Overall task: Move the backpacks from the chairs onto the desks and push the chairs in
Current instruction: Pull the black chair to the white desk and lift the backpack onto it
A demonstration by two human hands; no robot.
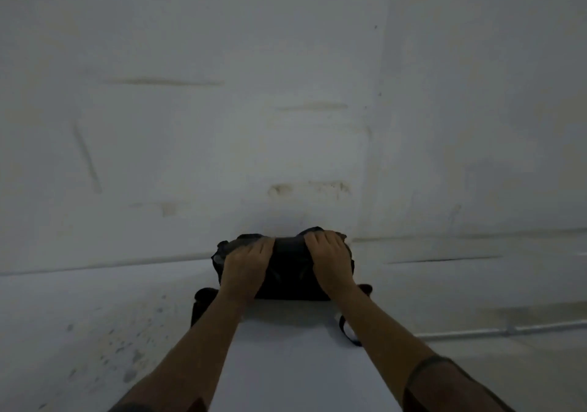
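A scuffed pale wall [222, 109] fills the upper frame above a white desk [286, 364]. At lower centre, a black backpack [287, 271] is pressed against the wall, gripped by the left hand [246, 264] and right hand [330, 260], fingers curled over its top. Placement seems nearly finished; release and chair-pushing are judged next. No chair is seen.

The backpack [287, 271] lies at the far edge of the desk [286, 364], against the wall [222, 109]. Your left hand [247, 264] and right hand [330, 259] rest on it.
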